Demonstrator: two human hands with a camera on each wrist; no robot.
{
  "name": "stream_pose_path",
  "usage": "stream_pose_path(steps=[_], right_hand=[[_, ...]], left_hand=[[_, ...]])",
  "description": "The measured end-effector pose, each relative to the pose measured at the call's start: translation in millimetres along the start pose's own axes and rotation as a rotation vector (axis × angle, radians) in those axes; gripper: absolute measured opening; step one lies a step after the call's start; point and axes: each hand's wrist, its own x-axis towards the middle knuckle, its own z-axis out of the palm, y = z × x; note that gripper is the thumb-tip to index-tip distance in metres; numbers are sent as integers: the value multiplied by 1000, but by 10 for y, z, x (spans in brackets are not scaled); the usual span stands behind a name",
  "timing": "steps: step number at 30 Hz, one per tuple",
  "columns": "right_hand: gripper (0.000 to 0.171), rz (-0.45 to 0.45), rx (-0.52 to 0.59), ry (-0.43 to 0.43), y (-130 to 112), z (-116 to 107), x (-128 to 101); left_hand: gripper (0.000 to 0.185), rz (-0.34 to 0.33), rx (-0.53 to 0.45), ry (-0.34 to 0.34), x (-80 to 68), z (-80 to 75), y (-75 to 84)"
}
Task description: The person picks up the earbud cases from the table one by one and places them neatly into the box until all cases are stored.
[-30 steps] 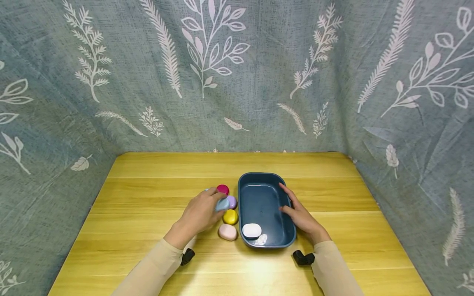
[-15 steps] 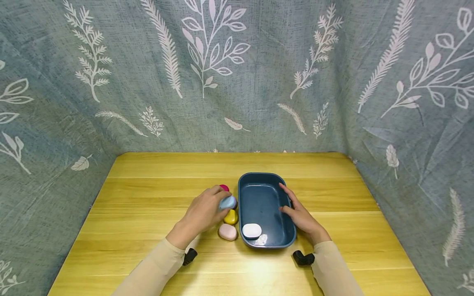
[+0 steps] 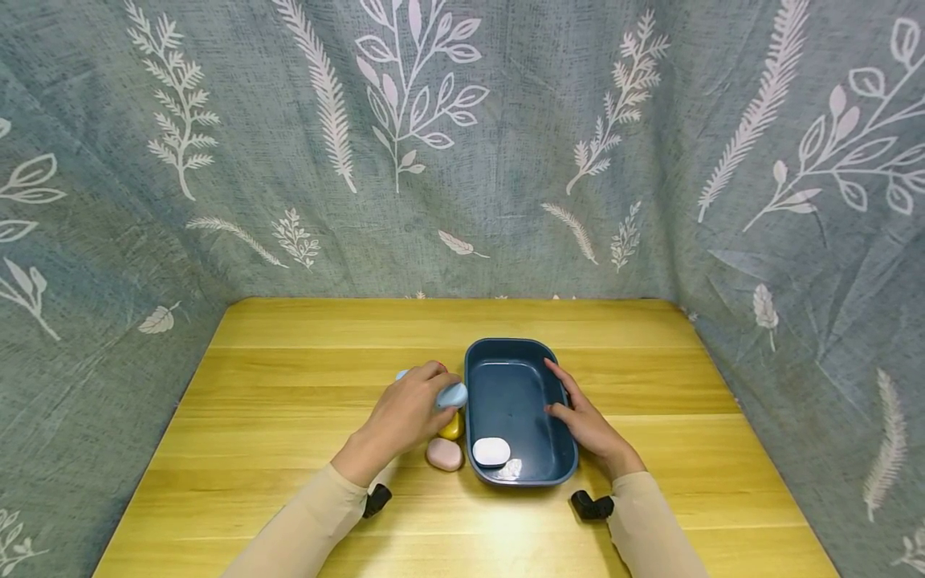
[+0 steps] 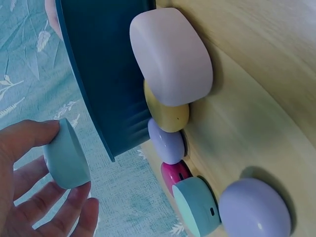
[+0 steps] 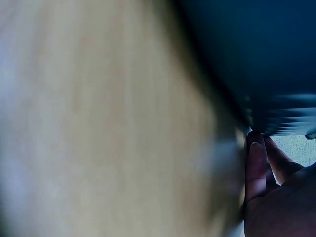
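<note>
My left hand (image 3: 405, 411) pinches a light blue earbud case (image 3: 453, 395) between thumb and fingers, raised off the table beside the left rim of a dark blue plastic bin (image 3: 509, 401). The left wrist view shows the held case tilted. My right hand (image 3: 588, 423) grips the bin's right wall, thumb over the rim. Inside the bin, at its near left corner, lies a white case (image 3: 491, 451). Along the bin's left side sit a pale pink case (image 4: 173, 57), a yellow case (image 4: 165, 111), a lavender case (image 4: 167, 143) and a magenta case (image 4: 174, 173).
Another light blue case (image 4: 197, 207), with a small slot, and a second lavender case (image 4: 254, 210) stand farther left, mostly hidden by my left hand in the head view. The wooden table (image 3: 614, 329) meets a patterned cloth (image 3: 506, 265) at the back.
My left hand has moved to the right with the light blue case, lifting it from over the lavender and yellow cases to the bin's left rim. My right hand has stayed put.
</note>
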Motion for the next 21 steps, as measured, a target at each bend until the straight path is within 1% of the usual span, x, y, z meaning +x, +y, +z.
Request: stream_pose_path(steps=[7,11,16,21], right_hand=[[79,6,-8,0,-1,-4,-6],[79,7,-18,3,-2,-4,-10],[79,10,-18,5,-13,-4,-18],[79,22,-12,5,-20,-4,-20]], left_hand=[[40,34,15,7,34,-1,53],[42,39,19,8,55,4,83],[42,38,4,1,74,24,120],[43,62,-6,-3,89,46,160]])
